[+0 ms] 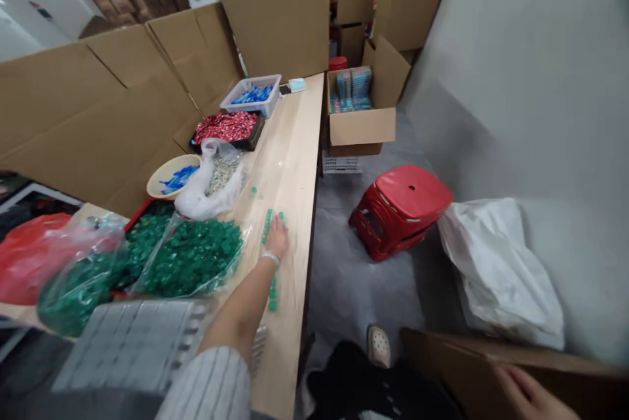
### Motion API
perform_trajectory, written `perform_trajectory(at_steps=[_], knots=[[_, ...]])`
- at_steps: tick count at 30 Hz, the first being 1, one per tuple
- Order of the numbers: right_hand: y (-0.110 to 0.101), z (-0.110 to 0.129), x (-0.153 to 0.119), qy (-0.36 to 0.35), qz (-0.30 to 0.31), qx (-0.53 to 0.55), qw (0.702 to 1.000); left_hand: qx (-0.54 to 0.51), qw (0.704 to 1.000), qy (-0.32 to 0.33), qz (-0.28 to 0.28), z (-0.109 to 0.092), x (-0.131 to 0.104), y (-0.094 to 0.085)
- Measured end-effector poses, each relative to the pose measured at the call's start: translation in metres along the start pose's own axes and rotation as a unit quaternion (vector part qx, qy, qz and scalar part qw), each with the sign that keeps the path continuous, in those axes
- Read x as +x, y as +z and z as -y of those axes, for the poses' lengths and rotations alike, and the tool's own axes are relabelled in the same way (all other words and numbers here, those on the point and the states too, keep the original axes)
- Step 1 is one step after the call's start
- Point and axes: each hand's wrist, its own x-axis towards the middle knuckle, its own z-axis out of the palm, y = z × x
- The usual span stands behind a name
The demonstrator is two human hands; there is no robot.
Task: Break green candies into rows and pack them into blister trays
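Observation:
My left hand [278,238] lies on the light wooden table, fingers stretched forward over small green pieces. A row of green pieces [267,227] runs beside its fingers, and another green strip [273,294] lies nearer to me, below the wrist. Left of the hand, a clear plastic bag spills a heap of green pieces [194,256]. At the lower right edge, my right hand [533,397] is blurred and partly cut off. Its visible fingers are apart beside the rim of a cardboard box [457,348], with nothing seen in them; whether it touches the box I cannot tell.
Along the table's far left stand a white bag of small pieces [221,177], a bowl of blue pieces [153,185], a tray of red packets [228,128] and a bin of blue pieces [255,95]. A red stool [403,204] and a white sack [501,263] stand right.

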Motion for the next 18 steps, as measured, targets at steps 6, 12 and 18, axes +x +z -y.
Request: perform_trajectory(at_steps=[6, 12, 18], knots=[[-0.016, 0.15, 0.177, -0.253, 0.025, -0.009, 0.967, -0.01, 0.999, -0.021, -0.035, -0.001, 0.008, 0.019], [0.056, 0.281, 0.236, -0.392, 0.188, -0.001, 0.901, 0.0, 0.987, -0.123, -0.104, -0.004, 0.025, 0.02], [0.104, 0.367, 0.271, -0.466, 0.311, -0.036, 0.827, -0.044, 0.98, -0.156, -0.116, -0.02, 0.023, -0.001]])
